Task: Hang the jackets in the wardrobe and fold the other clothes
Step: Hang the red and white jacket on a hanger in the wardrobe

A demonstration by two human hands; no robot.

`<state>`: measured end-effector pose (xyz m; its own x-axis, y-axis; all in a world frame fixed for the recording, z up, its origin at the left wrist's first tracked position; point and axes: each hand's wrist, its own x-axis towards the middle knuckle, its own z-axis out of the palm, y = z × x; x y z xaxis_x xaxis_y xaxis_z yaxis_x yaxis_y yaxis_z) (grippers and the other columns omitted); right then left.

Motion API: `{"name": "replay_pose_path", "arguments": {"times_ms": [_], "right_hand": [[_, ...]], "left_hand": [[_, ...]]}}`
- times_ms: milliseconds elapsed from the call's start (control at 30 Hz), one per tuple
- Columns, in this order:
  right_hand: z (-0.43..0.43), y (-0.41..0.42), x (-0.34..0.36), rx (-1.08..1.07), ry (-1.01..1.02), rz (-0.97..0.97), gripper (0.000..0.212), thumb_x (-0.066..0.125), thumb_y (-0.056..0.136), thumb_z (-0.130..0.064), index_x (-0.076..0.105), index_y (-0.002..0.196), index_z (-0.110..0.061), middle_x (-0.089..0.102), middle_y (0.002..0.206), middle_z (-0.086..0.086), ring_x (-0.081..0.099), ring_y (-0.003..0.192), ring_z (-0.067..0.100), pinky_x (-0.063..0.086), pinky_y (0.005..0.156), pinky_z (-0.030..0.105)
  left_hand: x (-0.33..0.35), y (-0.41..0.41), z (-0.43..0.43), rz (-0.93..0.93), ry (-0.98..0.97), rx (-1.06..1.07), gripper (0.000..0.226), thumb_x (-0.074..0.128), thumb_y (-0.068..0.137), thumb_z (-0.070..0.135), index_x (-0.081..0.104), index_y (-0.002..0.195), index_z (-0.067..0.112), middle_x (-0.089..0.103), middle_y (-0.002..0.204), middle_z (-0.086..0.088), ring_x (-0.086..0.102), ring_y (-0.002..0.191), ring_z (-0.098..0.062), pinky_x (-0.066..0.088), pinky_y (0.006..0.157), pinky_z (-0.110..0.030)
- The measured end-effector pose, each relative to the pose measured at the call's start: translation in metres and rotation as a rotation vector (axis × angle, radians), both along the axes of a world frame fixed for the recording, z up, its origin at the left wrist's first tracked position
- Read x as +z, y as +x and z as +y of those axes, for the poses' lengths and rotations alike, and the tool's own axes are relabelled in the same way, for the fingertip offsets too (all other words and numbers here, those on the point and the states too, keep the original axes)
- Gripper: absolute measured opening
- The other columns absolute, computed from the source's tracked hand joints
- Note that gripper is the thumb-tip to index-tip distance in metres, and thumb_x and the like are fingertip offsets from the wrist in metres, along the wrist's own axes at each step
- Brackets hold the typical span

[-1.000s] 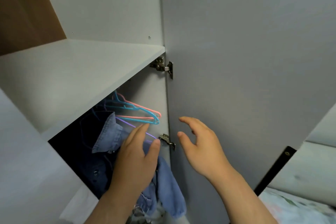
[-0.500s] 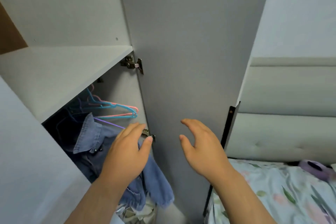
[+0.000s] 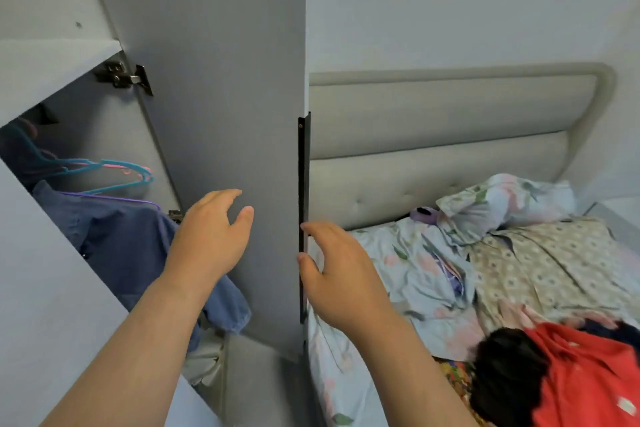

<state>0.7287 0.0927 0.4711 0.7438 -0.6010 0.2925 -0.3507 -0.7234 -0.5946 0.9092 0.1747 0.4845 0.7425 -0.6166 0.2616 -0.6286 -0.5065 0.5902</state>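
— Checking in: how far along are you?

— Early, I'd judge. One denim jacket [image 3: 114,239] hangs in the wardrobe [image 3: 104,121] at 9 o'clock; the pile on the bed [image 3: 398,253] at 4 o'clock looks unfolded

— Counts?

— Three hangers [image 3: 117,170] that I can make out: teal and pink bare, purple under the denim. In the pile, a red garment [image 3: 581,374], a black garment [image 3: 502,367], more I can't separate

— Hands?

— Both empty, fingers loosely spread: left hand [image 3: 207,239] before the door [image 3: 221,80], right hand [image 3: 339,274] at its edge, whether touching I cannot tell
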Motion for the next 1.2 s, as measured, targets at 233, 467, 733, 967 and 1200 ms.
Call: {"name": "replay_pose_path", "arguments": {"times_ms": [233,467,733,967,1200], "right_hand": [[0.003,-0.103,-0.011,-0.258,0.039,0.042,0.045,0.052,0.099,-0.027,0.048,0.143,-0.022,0.049,0.146,-0.007,0.041,0.134,0.011,0.03,0.109,0.023],[0.028,-0.239,-0.018,-0.551,0.08,0.126,0.045,0.052,0.099,-0.03,0.047,0.143,-0.022,0.048,0.147,-0.006,0.041,0.134,0.016,0.036,0.109,0.032],[0.106,-0.413,-0.039,-0.993,0.195,0.11,0.047,0.054,0.098,-0.028,0.047,0.144,-0.022,0.048,0.148,-0.006,0.041,0.136,0.013,0.032,0.112,0.028],[0.183,-0.511,-0.046,-1.296,0.28,0.037,0.041,0.052,0.097,-0.03,0.051,0.138,-0.031,0.053,0.139,-0.012,0.041,0.123,-0.001,0.024,0.09,-0.002],[0.248,-0.581,-0.046,-1.491,0.312,0.042,0.047,0.049,0.099,-0.034,0.044,0.146,-0.032,0.043,0.15,-0.016,0.036,0.138,0.003,0.021,0.106,0.014]], "left_hand": [[-0.015,-0.069,-0.012,-0.027,0.122,-0.302,0.046,0.051,0.099,0.037,0.052,0.14,0.017,0.049,0.147,-0.002,0.042,0.137,-0.023,0.034,0.112,-0.04],[-0.019,-0.17,-0.037,-0.04,0.136,-0.597,0.038,0.059,0.096,0.028,0.06,0.131,0.013,0.057,0.138,-0.007,0.051,0.127,-0.029,0.037,0.104,-0.04],[-0.041,-0.339,-0.053,-0.012,0.208,-0.97,0.041,0.056,0.097,0.033,0.057,0.135,0.017,0.053,0.143,-0.003,0.048,0.13,-0.024,0.038,0.102,-0.038],[-0.049,-0.46,-0.04,-0.023,0.232,-1.278,0.042,0.058,0.096,0.028,0.057,0.136,0.016,0.054,0.142,-0.003,0.047,0.131,-0.022,0.038,0.105,-0.038],[-0.059,-0.553,-0.016,-0.024,0.215,-1.469,0.041,0.064,0.093,0.025,0.061,0.132,0.013,0.058,0.138,-0.004,0.05,0.13,-0.022,0.037,0.108,-0.037]]}}
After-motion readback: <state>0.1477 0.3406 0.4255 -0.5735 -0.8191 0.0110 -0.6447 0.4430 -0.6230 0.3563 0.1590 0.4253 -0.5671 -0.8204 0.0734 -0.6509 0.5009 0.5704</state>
